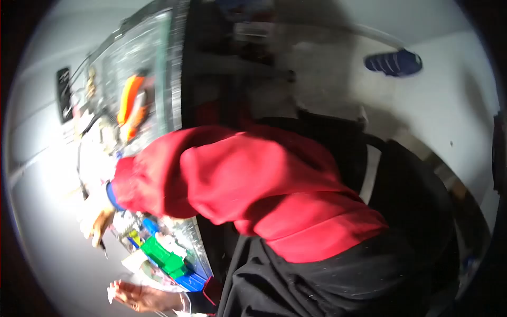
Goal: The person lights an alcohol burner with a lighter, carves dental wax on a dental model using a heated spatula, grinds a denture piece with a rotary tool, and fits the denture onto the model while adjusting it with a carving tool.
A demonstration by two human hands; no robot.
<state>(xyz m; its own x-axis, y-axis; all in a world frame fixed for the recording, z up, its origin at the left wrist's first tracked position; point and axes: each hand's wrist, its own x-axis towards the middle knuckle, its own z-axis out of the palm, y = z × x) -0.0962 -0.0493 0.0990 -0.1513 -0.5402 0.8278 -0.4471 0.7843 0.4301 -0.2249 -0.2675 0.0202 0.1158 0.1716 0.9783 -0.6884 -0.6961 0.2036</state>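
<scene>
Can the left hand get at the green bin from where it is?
Probably yes. The left hand lies open close beside the green bin, and nothing seems to stand between them.

A bright red sleeve [248, 179] with a blue cuff [112, 196] crosses a black garment [338, 285]. Near it sits a green bin [161, 254] beside a blue one [191, 281]. An orange tool [129, 100] hangs far left; a dark blue striped shoe [393, 62] lies on a white floor [454, 105].

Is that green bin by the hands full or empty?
Not empty: the green bin shows pale items on top. How full it is, cannot tell; the view is blurred.
</scene>
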